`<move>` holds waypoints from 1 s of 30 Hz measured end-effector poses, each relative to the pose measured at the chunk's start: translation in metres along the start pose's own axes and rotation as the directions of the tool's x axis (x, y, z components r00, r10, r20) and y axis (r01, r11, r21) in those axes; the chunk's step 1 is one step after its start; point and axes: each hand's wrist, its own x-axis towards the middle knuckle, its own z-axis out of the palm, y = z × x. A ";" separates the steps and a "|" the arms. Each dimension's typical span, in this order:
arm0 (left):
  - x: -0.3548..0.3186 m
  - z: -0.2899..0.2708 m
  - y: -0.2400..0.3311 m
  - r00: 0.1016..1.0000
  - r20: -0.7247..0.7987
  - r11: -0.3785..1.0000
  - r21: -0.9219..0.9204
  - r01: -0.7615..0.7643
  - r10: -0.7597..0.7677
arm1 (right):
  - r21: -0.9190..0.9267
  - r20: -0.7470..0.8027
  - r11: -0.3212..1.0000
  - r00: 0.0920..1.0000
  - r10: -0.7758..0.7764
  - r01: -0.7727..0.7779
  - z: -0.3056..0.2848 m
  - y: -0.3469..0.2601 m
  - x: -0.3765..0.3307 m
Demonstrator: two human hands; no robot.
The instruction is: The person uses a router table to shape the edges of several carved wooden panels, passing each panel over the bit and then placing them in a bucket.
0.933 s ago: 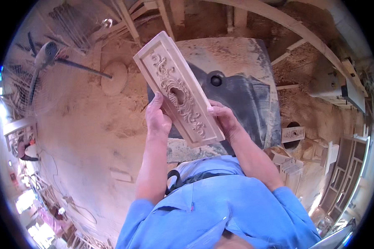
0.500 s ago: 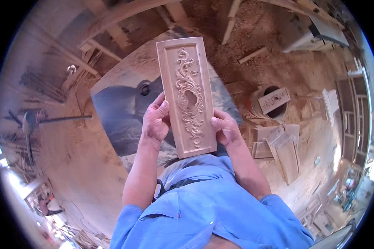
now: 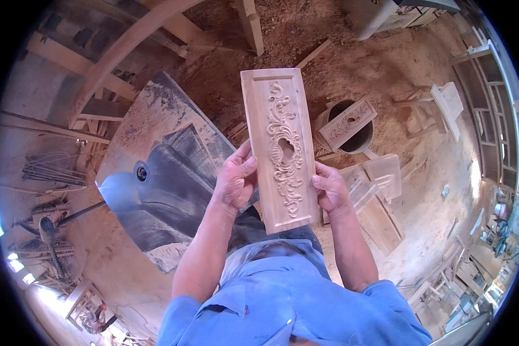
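A long carved wooden panel (image 3: 265,132) is held up in front of me, its scrollwork face toward me and a recessed hole near its middle. My left hand (image 3: 237,179) grips its left edge, thumb on the front and fingers behind. On the opposite edge, slightly lower, my right hand (image 3: 330,187) is closed in the same way. The fingers of both hands are partly hidden behind the panel. Under and left of it lies a dusty worktable (image 3: 181,98) with a dark cloth (image 3: 161,184) spread over it.
A similar carved panel (image 3: 341,122) rests across the rim of a round bucket (image 3: 364,138) on the right. Wooden boards (image 3: 380,222) are stacked below it. A wooden stool (image 3: 444,109) stands farther right, and a fan (image 3: 47,230) is at the left. Sawdust covers the floor.
My body and view have turned to the right, so the worktable has shifted left in the picture and the bucket now shows nearer the panel. Both hands keep their hold.
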 end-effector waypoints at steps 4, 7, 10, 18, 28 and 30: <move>-0.003 -0.004 0.012 0.999 0.033 0.996 0.082 0.024 -0.026 | 0.036 -0.032 0.999 0.999 -0.016 0.017 0.014 0.016 0.001; -0.012 -0.014 0.029 0.997 0.066 0.996 0.073 0.043 -0.048 | 0.044 -0.061 0.999 0.998 -0.018 0.021 0.034 0.037 -0.002; -0.014 -0.004 0.026 0.996 0.073 0.999 0.032 0.044 -0.046 | 0.071 -0.067 0.997 0.998 -0.008 0.012 0.017 0.042 -0.003; -0.012 0.008 0.008 0.986 -0.084 0.989 -0.024 0.143 -0.145 | 0.244 -0.260 0.969 0.965 0.030 0.035 0.052 0.038 0.003; 0.048 -0.085 -0.029 0.887 0.442 -0.498 0.804 -0.325 0.136 | -0.035 -0.728 0.982 0.669 -0.151 0.184 -0.151 0.020 0.100; 0.051 -0.090 -0.033 0.883 0.465 -0.536 0.762 -0.363 0.062 | -0.094 -0.805 0.968 0.554 -0.211 0.231 -0.194 0.012 0.119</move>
